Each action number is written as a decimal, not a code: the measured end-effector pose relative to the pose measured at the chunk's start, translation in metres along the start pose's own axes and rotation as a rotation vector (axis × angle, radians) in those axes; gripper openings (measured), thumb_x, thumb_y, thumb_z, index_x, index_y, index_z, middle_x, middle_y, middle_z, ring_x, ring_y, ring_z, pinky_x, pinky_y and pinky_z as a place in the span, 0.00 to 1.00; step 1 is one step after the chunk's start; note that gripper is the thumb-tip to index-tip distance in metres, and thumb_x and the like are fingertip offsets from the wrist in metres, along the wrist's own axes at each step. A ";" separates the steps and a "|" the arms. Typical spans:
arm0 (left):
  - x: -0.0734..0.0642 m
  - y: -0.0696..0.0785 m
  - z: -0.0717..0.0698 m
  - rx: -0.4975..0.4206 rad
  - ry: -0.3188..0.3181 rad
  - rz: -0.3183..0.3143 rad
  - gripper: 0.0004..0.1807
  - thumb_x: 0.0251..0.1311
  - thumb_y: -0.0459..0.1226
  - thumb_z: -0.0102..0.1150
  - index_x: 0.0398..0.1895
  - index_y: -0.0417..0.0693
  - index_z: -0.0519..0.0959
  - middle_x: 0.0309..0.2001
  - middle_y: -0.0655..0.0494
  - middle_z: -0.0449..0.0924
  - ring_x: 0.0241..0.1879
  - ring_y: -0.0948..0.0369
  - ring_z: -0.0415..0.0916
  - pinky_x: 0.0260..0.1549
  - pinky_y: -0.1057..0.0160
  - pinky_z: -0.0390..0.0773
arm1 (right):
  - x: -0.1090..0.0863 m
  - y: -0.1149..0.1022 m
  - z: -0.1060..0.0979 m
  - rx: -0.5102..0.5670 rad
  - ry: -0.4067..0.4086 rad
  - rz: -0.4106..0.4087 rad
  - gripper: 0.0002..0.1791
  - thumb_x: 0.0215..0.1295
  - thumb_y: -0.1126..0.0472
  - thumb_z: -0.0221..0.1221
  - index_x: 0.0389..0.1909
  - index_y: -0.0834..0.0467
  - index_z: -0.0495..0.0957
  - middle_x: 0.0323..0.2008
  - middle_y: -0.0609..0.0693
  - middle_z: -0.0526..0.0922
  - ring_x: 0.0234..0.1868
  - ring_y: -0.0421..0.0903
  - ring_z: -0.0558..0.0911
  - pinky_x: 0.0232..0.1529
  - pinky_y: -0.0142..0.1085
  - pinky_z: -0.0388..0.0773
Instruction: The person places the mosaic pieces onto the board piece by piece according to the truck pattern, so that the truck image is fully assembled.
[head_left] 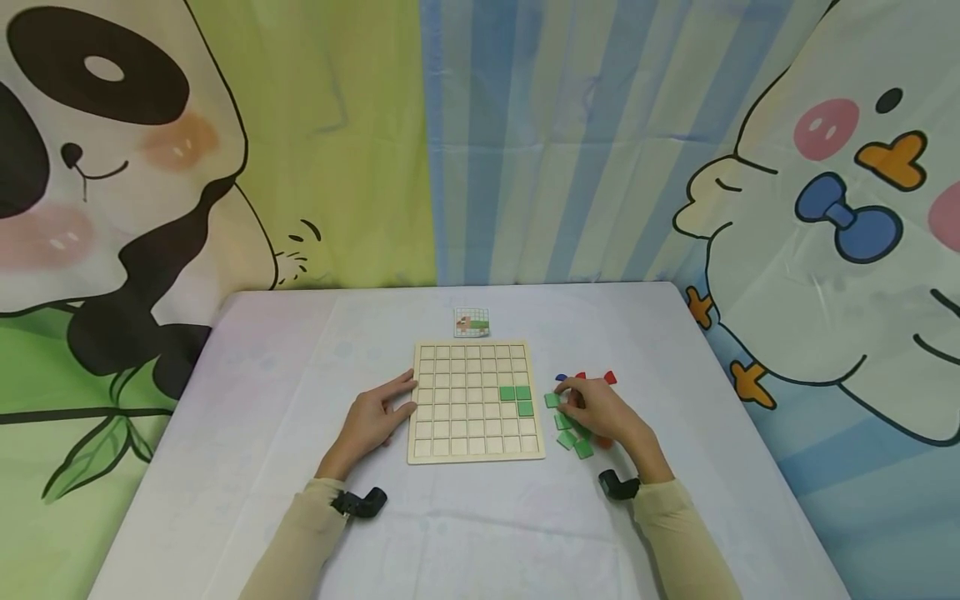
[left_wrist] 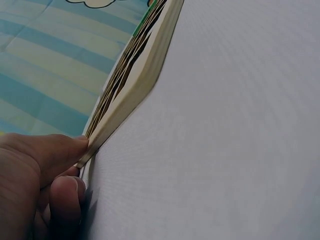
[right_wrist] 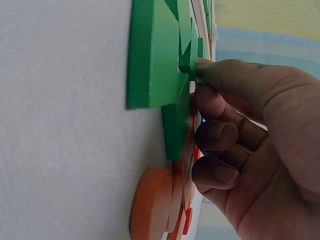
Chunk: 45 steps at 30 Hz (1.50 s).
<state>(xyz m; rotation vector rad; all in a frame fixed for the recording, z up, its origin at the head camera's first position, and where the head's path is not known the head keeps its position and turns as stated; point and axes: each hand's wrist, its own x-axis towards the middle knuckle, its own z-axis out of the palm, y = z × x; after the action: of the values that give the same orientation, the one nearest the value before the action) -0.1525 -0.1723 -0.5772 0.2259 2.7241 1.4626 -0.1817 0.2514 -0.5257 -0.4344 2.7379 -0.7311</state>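
Room: a printed curtain point(head_left: 487, 167) closes off the far side, showing a panda and a green field at left, blue stripes in the middle, and a pale bird-like figure at right. Surface: the table point(head_left: 262, 358) is covered in white cloth, lightly creased near the front.

The board point(head_left: 457, 425), pale and gridded, lies flat near the table's middle; most cells are bare.

The left hand point(head_left: 375, 414) is at the board's left edge, thumb and index finger spread apart and touching it, apparently to steady it. The right hand point(head_left: 603, 408) is over the loose pieces right of the board, fingers curled, thumb and index tips close together at a green tile point(head_left: 552, 400). Whether that tile is gripped cannot be told.

The card point(head_left: 472, 322), printed with a coloured grid picture, lies just beyond the board's far edge.

Three set tiles point(head_left: 526, 408), all green, occupy cells toward the board's right side. More green tiles lie beside orange discs point(right_wrist: 150, 200), with red pieces point(head_left: 610, 377) and a blue piece point(head_left: 561, 377) farther back.

Assessment: the step in hand appears to be picking out a further green tile. The next move calls for a narrow pinch on one tile, leaving its neighbours undisturbed.
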 end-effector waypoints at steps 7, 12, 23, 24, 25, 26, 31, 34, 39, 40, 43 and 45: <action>0.000 0.000 0.001 -0.003 0.011 0.005 0.26 0.70 0.42 0.69 0.70 0.53 0.80 0.77 0.61 0.73 0.07 0.61 0.66 0.10 0.60 0.73 | 0.000 -0.002 0.002 0.017 0.015 -0.024 0.16 0.70 0.58 0.70 0.56 0.57 0.85 0.27 0.45 0.79 0.29 0.41 0.75 0.30 0.30 0.73; 0.000 0.001 0.001 0.002 0.011 0.007 0.26 0.70 0.42 0.69 0.70 0.53 0.80 0.77 0.61 0.73 0.07 0.61 0.67 0.10 0.60 0.73 | 0.000 -0.005 0.005 0.033 0.026 -0.043 0.16 0.70 0.57 0.70 0.56 0.56 0.84 0.26 0.44 0.78 0.28 0.41 0.75 0.29 0.30 0.74; 0.000 0.003 0.001 0.005 0.013 0.006 0.26 0.70 0.41 0.69 0.70 0.53 0.80 0.77 0.61 0.74 0.08 0.61 0.67 0.10 0.60 0.72 | 0.000 -0.015 0.014 0.063 0.043 -0.108 0.16 0.70 0.57 0.70 0.55 0.56 0.84 0.26 0.43 0.77 0.27 0.38 0.74 0.29 0.29 0.73; 0.000 0.003 0.001 0.005 0.013 0.008 0.26 0.70 0.41 0.69 0.70 0.53 0.80 0.77 0.60 0.74 0.08 0.61 0.67 0.10 0.60 0.72 | 0.000 -0.016 0.015 0.069 0.039 -0.111 0.16 0.70 0.57 0.69 0.55 0.56 0.84 0.27 0.42 0.77 0.27 0.38 0.74 0.29 0.29 0.73; 0.000 0.003 0.001 0.005 0.013 0.010 0.26 0.70 0.41 0.69 0.70 0.52 0.80 0.77 0.60 0.74 0.07 0.61 0.67 0.10 0.60 0.72 | 0.000 -0.017 0.016 0.064 0.039 -0.119 0.16 0.71 0.57 0.69 0.55 0.56 0.84 0.27 0.42 0.77 0.28 0.38 0.74 0.30 0.28 0.73; 0.001 0.002 0.001 0.005 0.013 0.012 0.26 0.70 0.41 0.69 0.70 0.52 0.80 0.77 0.60 0.74 0.07 0.62 0.67 0.10 0.61 0.72 | 0.000 -0.018 0.017 0.062 0.040 -0.125 0.16 0.70 0.57 0.69 0.55 0.56 0.84 0.27 0.42 0.78 0.28 0.38 0.74 0.30 0.29 0.73; 0.001 0.001 0.001 -0.001 0.008 0.014 0.26 0.70 0.41 0.69 0.70 0.53 0.80 0.77 0.60 0.73 0.07 0.63 0.66 0.10 0.60 0.72 | 0.000 -0.023 0.021 0.050 0.062 -0.161 0.16 0.69 0.57 0.70 0.54 0.57 0.84 0.27 0.41 0.79 0.28 0.37 0.74 0.31 0.29 0.74; 0.000 0.001 0.001 -0.005 0.004 0.009 0.26 0.70 0.41 0.69 0.71 0.53 0.80 0.77 0.60 0.73 0.06 0.63 0.66 0.10 0.60 0.72 | 0.000 -0.026 0.022 0.062 0.058 -0.168 0.16 0.69 0.57 0.70 0.54 0.57 0.84 0.28 0.41 0.79 0.29 0.37 0.74 0.31 0.29 0.74; 0.000 0.001 0.001 -0.007 0.007 -0.001 0.26 0.70 0.41 0.69 0.70 0.53 0.80 0.77 0.60 0.73 0.07 0.62 0.66 0.09 0.61 0.72 | 0.002 -0.030 0.025 0.061 0.029 -0.161 0.15 0.71 0.55 0.69 0.54 0.56 0.84 0.28 0.41 0.78 0.29 0.36 0.74 0.31 0.29 0.73; 0.000 0.000 0.001 -0.006 0.008 -0.002 0.26 0.70 0.41 0.70 0.70 0.53 0.80 0.77 0.60 0.73 0.06 0.62 0.66 0.09 0.61 0.72 | 0.003 -0.031 0.025 0.060 0.027 -0.162 0.15 0.71 0.55 0.69 0.54 0.55 0.85 0.27 0.41 0.78 0.29 0.37 0.74 0.31 0.29 0.73; 0.000 0.001 0.001 0.000 0.012 -0.006 0.26 0.70 0.41 0.70 0.70 0.53 0.80 0.77 0.60 0.73 0.07 0.61 0.66 0.09 0.61 0.72 | 0.005 -0.034 0.027 0.055 0.020 -0.166 0.14 0.71 0.55 0.69 0.54 0.55 0.84 0.28 0.40 0.78 0.28 0.37 0.74 0.30 0.29 0.73; 0.000 0.001 0.001 0.002 0.012 -0.008 0.26 0.70 0.41 0.69 0.70 0.53 0.80 0.77 0.61 0.73 0.07 0.61 0.67 0.09 0.61 0.72 | 0.006 -0.035 0.028 0.053 0.017 -0.173 0.14 0.71 0.55 0.69 0.53 0.54 0.84 0.27 0.41 0.78 0.28 0.37 0.74 0.31 0.29 0.73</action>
<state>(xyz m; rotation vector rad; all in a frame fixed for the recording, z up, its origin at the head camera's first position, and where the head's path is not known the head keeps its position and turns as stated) -0.1528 -0.1707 -0.5771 0.2064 2.7329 1.4641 -0.1701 0.2082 -0.5318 -0.6628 2.7139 -0.8512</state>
